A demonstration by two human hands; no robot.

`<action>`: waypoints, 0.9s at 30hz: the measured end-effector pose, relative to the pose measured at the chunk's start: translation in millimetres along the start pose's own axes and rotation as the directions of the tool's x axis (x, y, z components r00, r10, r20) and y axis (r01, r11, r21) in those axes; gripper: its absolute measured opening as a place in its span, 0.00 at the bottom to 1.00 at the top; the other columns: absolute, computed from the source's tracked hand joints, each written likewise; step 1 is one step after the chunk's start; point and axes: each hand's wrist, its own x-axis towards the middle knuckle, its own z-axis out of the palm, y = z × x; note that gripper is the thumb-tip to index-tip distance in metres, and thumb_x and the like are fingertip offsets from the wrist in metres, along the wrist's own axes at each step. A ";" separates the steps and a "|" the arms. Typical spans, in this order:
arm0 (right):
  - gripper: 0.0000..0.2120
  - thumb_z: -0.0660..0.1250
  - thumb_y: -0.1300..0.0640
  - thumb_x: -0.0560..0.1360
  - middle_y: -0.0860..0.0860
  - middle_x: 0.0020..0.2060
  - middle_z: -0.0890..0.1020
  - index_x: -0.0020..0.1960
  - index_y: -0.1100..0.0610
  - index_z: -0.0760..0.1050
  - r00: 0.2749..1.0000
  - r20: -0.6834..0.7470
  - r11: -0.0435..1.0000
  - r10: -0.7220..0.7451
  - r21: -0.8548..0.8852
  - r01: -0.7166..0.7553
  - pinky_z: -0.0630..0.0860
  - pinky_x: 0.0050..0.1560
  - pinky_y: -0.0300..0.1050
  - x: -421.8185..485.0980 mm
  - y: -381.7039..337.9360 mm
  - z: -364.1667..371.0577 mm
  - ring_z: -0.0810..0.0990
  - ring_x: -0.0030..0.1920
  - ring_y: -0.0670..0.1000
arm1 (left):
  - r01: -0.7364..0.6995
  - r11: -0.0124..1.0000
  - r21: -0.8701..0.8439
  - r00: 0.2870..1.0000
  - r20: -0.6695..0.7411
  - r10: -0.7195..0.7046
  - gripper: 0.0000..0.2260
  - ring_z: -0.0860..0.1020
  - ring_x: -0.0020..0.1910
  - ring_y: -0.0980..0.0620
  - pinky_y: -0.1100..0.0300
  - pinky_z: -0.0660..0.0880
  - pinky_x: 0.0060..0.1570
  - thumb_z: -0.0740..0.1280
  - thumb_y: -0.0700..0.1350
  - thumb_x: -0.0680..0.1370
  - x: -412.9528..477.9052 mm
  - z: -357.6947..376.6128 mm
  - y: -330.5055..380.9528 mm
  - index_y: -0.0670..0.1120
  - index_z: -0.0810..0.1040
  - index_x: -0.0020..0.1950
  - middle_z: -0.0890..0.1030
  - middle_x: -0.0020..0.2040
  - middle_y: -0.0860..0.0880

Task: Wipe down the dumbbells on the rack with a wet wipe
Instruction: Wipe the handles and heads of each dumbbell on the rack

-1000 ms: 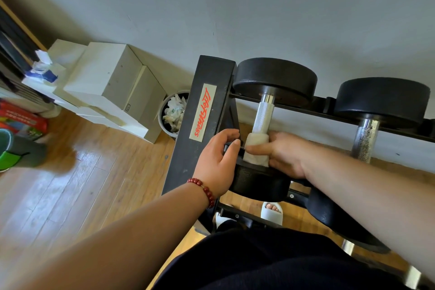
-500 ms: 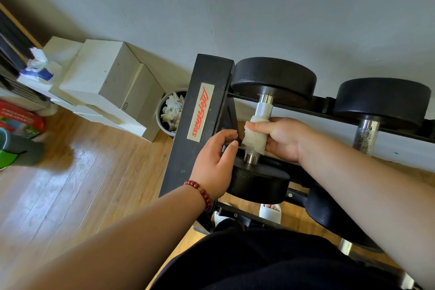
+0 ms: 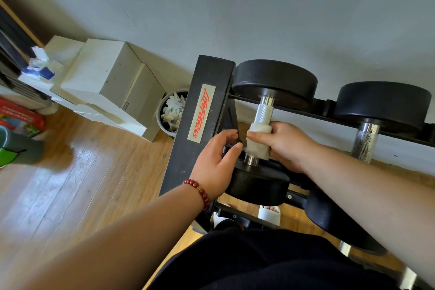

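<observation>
white boxes [image 3: 101, 70] beside a filled bin [image 3: 159, 115] on wood floor [image 3: 70, 183], grey wall [image 3: 282, 7] behind

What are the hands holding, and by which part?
The right hand grips a wet wipe wrapped round the near end of the leftmost dumbbell's handle. The left hand holds nothing; it rests against that dumbbell's near head.

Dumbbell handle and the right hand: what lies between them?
The white wet wipe lies between them, wrapped round the knurled dumbbell handle; the right hand grips the handle through it. The head view shows this.
</observation>
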 end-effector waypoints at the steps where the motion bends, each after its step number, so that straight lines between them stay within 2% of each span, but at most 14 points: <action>1: 0.09 0.71 0.61 0.74 0.56 0.48 0.83 0.53 0.57 0.76 1.000 -0.013 1.000 -0.019 0.019 0.019 0.80 0.51 0.49 3.8 -3.8 -3.1 0.83 0.50 0.54 | -0.001 1.000 -0.005 1.000 0.010 0.001 0.13 0.71 0.60 0.65 0.70 0.66 0.59 0.59 0.48 0.82 1.6 -1.5 1.4 0.55 0.70 0.67 0.74 0.62 0.57; 4: 0.03 0.70 0.61 0.75 0.54 0.44 0.82 0.47 0.56 0.77 0.992 -0.103 0.975 -0.070 0.204 0.090 0.80 0.49 0.51 15.7 -19.1 -6.2 0.82 0.45 0.52 | 0.016 0.999 -0.051 1.000 -0.012 -0.016 0.16 0.70 0.55 0.73 0.79 0.65 0.50 0.58 0.49 0.82 8.4 -3.0 7.6 0.52 0.70 0.69 0.75 0.62 0.58; 6: 0.05 0.72 0.59 0.74 0.54 0.45 0.83 0.47 0.55 0.77 0.988 -0.133 0.974 -0.075 0.205 0.101 0.79 0.53 0.55 18.3 -14.0 -2.5 0.82 0.48 0.54 | 0.018 0.999 -0.047 1.000 -0.018 -0.019 0.16 0.70 0.54 0.73 0.79 0.65 0.48 0.57 0.50 0.82 11.8 -1.2 9.4 0.52 0.70 0.69 0.75 0.62 0.58; 9: 0.06 0.72 0.59 0.73 0.54 0.46 0.82 0.48 0.54 0.76 0.995 -0.088 0.983 -0.051 0.173 0.066 0.78 0.56 0.55 12.2 -3.5 1.0 0.82 0.50 0.54 | 0.022 0.999 -0.035 0.999 -0.032 -0.023 0.15 0.70 0.53 0.74 0.81 0.64 0.47 0.57 0.51 0.82 13.4 0.6 9.7 0.52 0.71 0.68 0.75 0.60 0.59; 12: 0.04 0.71 0.61 0.74 0.52 0.42 0.83 0.48 0.56 0.76 0.989 -0.132 0.955 -0.071 0.276 0.105 0.81 0.44 0.48 18.8 -12.3 -3.0 0.84 0.40 0.49 | 0.027 0.999 -0.032 0.999 -0.040 -0.028 0.14 0.70 0.53 0.73 0.81 0.64 0.46 0.57 0.50 0.82 13.5 0.5 9.6 0.53 0.72 0.67 0.76 0.60 0.59; 13: 0.05 0.71 0.60 0.74 0.53 0.43 0.83 0.48 0.57 0.77 0.983 -0.166 0.950 -0.079 0.286 0.125 0.80 0.43 0.48 21.5 -15.7 -3.0 0.84 0.41 0.49 | 0.028 0.999 -0.030 0.999 -0.040 -0.029 0.14 0.70 0.53 0.74 0.82 0.64 0.46 0.57 0.50 0.83 13.8 0.6 9.3 0.53 0.72 0.67 0.76 0.59 0.59; 16: 0.11 0.74 0.55 0.72 0.53 0.49 0.83 0.52 0.54 0.77 0.978 -0.192 0.971 -0.083 0.206 0.123 0.80 0.53 0.54 21.9 -10.4 1.3 0.82 0.50 0.54 | 0.037 0.999 -0.011 0.999 -0.023 -0.037 0.15 0.70 0.53 0.74 0.82 0.64 0.46 0.56 0.51 0.83 15.0 0.5 8.4 0.53 0.72 0.68 0.76 0.59 0.60; 19: 0.14 0.75 0.53 0.71 0.53 0.49 0.84 0.54 0.52 0.77 0.983 -0.177 0.990 -0.055 0.117 0.077 0.78 0.57 0.56 12.4 5.2 4.4 0.82 0.51 0.54 | 0.056 0.998 0.002 0.998 0.029 -0.056 0.16 0.70 0.49 0.77 0.84 0.63 0.43 0.58 0.52 0.82 18.6 -1.3 12.2 0.53 0.71 0.69 0.74 0.55 0.63; 21: 0.14 0.77 0.50 0.69 0.53 0.48 0.85 0.52 0.51 0.79 0.979 -0.194 0.990 -0.062 0.112 0.085 0.78 0.57 0.58 7.4 10.8 4.2 0.83 0.51 0.55 | 0.075 0.997 -0.036 0.996 0.046 -0.074 0.16 0.70 0.45 0.79 0.85 0.63 0.41 0.59 0.52 0.82 25.0 -4.4 19.7 0.52 0.72 0.69 0.73 0.51 0.65; 23: 0.11 0.76 0.51 0.69 0.53 0.46 0.86 0.49 0.52 0.80 0.975 -0.208 0.982 -0.082 0.149 0.114 0.79 0.56 0.60 5.6 15.7 3.7 0.84 0.49 0.56 | 0.066 0.993 -0.095 0.997 0.037 -0.062 0.17 0.71 0.45 0.78 0.84 0.65 0.41 0.63 0.52 0.80 35.7 -8.2 26.3 0.51 0.72 0.68 0.74 0.51 0.65; 25: 0.04 0.73 0.55 0.73 0.52 0.45 0.86 0.48 0.51 0.80 0.971 -0.216 0.976 -0.102 0.166 0.139 0.79 0.56 0.59 2.2 18.1 4.3 0.85 0.48 0.54 | 0.028 0.998 -0.054 0.997 0.072 -0.024 0.16 0.73 0.47 0.74 0.80 0.69 0.44 0.67 0.52 0.78 45.8 -9.8 31.8 0.51 0.75 0.65 0.76 0.52 0.63; 27: 0.02 0.70 0.55 0.75 0.52 0.46 0.86 0.48 0.50 0.80 0.971 -0.217 0.971 -0.104 0.187 0.146 0.79 0.57 0.58 -0.5 18.4 4.2 0.84 0.50 0.54 | 0.020 0.999 -0.034 0.993 0.114 -0.016 0.14 0.76 0.46 0.71 0.78 0.72 0.46 0.70 0.51 0.76 50.7 -8.5 32.6 0.50 0.79 0.60 0.80 0.50 0.61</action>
